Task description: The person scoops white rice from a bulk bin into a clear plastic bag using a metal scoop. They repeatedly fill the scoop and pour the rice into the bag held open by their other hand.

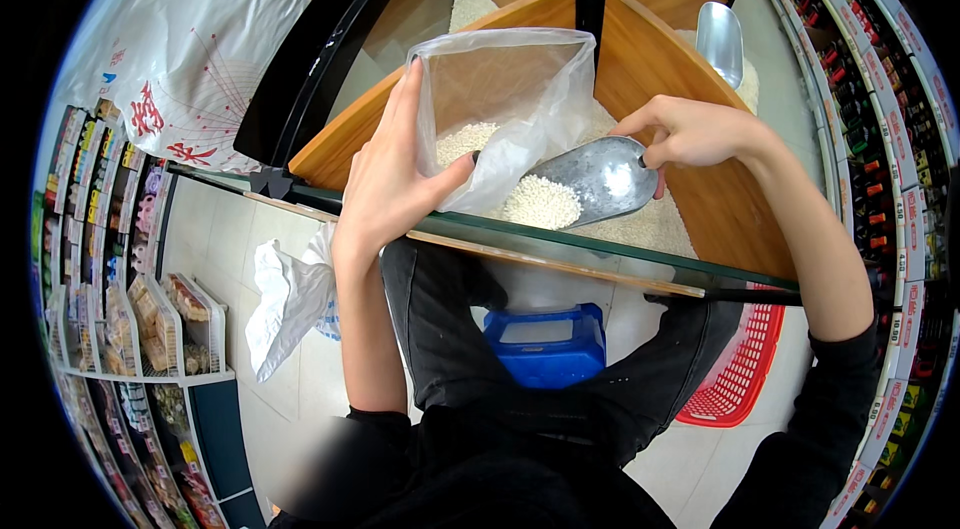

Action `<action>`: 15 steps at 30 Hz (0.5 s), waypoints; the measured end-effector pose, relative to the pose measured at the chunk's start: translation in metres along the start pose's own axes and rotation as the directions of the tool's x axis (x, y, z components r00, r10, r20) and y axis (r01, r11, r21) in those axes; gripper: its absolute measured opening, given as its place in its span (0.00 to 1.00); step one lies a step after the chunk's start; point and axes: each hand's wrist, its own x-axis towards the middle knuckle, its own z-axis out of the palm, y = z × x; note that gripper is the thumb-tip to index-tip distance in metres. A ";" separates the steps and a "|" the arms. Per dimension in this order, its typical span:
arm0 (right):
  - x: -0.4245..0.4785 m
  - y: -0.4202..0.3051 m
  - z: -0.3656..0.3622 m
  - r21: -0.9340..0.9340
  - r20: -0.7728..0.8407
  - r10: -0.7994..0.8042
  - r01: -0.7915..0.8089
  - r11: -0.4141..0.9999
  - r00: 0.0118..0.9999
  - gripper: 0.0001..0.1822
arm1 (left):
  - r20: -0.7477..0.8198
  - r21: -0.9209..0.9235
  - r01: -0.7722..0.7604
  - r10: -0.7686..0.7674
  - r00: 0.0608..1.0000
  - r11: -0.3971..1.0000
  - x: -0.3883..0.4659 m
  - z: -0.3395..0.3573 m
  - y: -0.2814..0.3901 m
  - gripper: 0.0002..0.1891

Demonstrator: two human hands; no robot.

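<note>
My left hand (401, 169) grips the left edge of a clear plastic bag (517, 101), with the thumb at its lower side and the mouth spread wide. My right hand (686, 135) is closed around the handle end of a metal scoop (611, 172). White rice grains (544, 202) lie on the scoop's front part, close beside the bag. Whether the scoop's lip touches the bag cannot be made out. Below both hands, loose rice (649, 225) covers the floor of a wooden bin compartment (660, 101). More grains (465, 142) show at the bag's left side, partly behind the plastic.
A glass front panel (600, 247) edges the bin near my knees. Another metal scoop (720, 45) rests in the compartment at right. A large printed white sack (195, 41) stands at left. Between my legs is a blue plastic stool (551, 364); a red basket (739, 371) sits right.
</note>
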 end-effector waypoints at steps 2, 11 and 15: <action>-0.004 -0.008 -0.002 0.021 -0.008 0.028 -0.027 0.999 1.000 0.30 | 0.006 0.006 0.012 -0.012 1.000 1.000 0.001 -0.001 0.001 0.52; -0.018 -0.018 -0.012 0.029 -0.063 0.000 0.002 1.000 0.998 0.32 | -0.009 0.027 0.001 -0.001 1.000 1.000 -0.001 -0.001 0.000 0.52; -0.025 -0.025 -0.015 -0.012 -0.080 0.005 -0.006 1.000 0.997 0.32 | -0.008 0.027 0.009 -0.009 1.000 1.000 -0.001 -0.001 0.001 0.51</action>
